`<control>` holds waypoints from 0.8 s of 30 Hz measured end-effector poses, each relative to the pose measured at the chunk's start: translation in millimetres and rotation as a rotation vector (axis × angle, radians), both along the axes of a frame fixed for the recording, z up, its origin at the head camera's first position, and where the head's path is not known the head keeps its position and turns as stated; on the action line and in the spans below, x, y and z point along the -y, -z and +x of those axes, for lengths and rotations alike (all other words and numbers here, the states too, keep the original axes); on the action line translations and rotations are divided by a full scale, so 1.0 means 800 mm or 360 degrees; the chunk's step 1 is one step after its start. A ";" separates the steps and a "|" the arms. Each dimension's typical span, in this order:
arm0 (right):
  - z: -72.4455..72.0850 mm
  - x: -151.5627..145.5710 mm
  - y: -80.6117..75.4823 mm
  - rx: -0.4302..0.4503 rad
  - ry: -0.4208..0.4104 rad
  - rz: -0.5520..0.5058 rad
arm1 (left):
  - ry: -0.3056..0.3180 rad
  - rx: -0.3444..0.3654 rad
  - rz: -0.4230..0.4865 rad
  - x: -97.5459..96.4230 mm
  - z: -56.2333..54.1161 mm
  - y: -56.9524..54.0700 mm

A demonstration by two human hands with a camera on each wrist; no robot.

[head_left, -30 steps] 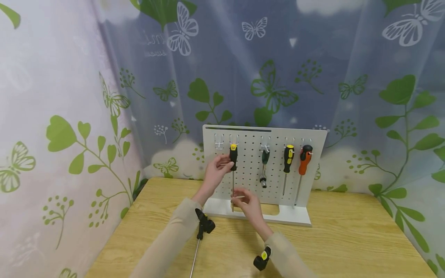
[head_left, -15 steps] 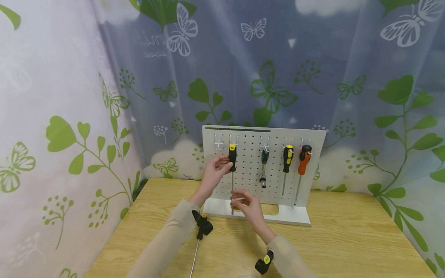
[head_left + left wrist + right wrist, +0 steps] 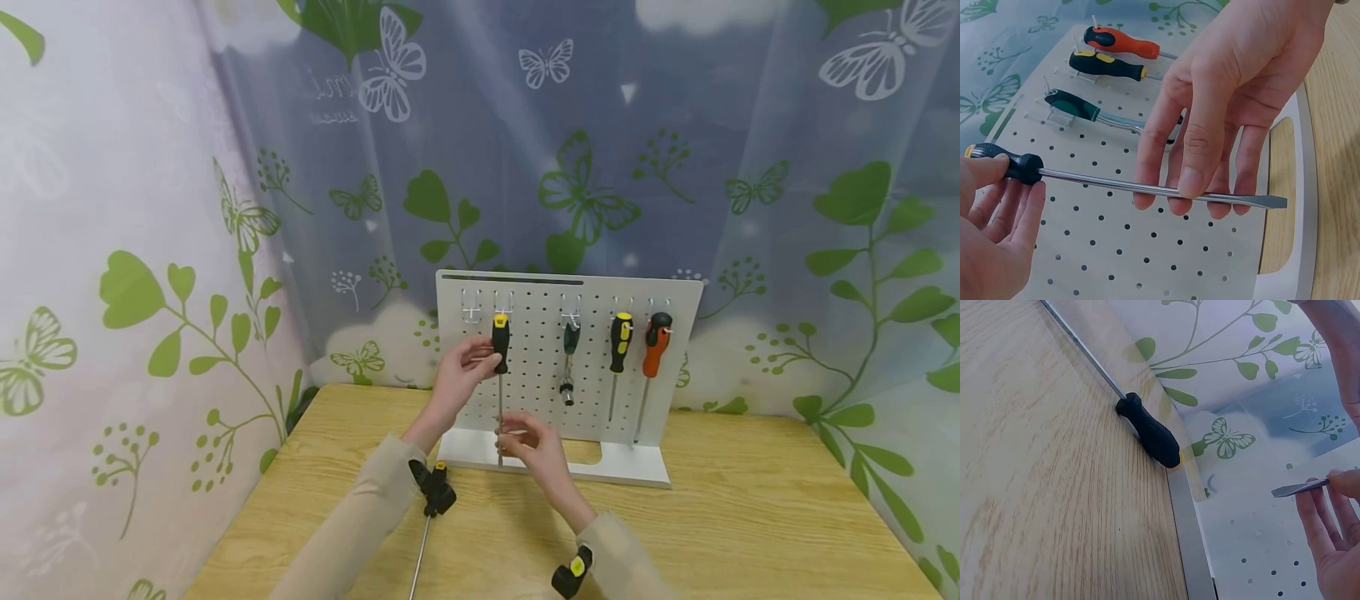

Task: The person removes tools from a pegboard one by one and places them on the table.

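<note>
A flat-head screwdriver (image 3: 501, 345) with a black handle and yellow end stands upright, tip down, in front of the pegboard (image 3: 532, 383). My left hand (image 3: 454, 379) pinches its handle between thumb and fingers. Lower down, my right hand (image 3: 540, 450) pinches the steel shaft near the tip. The left wrist view shows the whole shaft (image 3: 1104, 181) between the left hand (image 3: 994, 234) and the right hand (image 3: 1216, 119). In the right wrist view the flat tip (image 3: 1291, 489) juts out past the right hand (image 3: 1338, 537). Whether the handle touches the hook behind it, I cannot tell.
Another black-handled screwdriver (image 3: 1152, 434) lies on the wooden table (image 3: 757, 508). On the board hang a green-handled ratchet-like tool (image 3: 572, 342), a black-and-yellow screwdriver (image 3: 620, 342) and an orange-and-black screwdriver (image 3: 657, 346). A bare hook (image 3: 472, 310) sits at the board's upper left.
Both hands and the held screwdriver have shifted slightly down and left. The left forearm has moved left, uncovering the yellow end of the screwdriver on the table.
</note>
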State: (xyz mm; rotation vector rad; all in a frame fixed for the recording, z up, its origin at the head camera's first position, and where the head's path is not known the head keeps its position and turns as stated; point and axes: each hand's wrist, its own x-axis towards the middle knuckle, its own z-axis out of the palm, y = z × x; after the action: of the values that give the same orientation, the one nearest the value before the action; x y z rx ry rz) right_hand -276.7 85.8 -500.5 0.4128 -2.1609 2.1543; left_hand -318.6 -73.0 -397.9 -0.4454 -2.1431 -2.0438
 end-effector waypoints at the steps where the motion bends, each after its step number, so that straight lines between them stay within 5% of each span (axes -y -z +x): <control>1: 0.001 0.000 0.000 0.0006 -0.0005 -0.0005 | 0.0003 0.0002 0.0008 0.000 0.001 0.000; 15: 0.019 0.000 0.001 -0.0041 -0.0116 0.0026 | 0.0020 0.0061 0.0076 0.008 0.018 0.001; 24: 0.038 0.007 0.005 0.0096 -0.0232 -0.0014 | 0.0016 0.0147 0.0054 0.017 0.022 0.022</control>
State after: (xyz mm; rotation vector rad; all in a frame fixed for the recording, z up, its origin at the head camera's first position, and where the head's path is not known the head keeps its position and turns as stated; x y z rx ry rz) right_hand -246.4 79.9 -504.8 0.5270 -2.2170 2.2787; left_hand -300.7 -86.6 -415.6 -0.3652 -2.1574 -2.1427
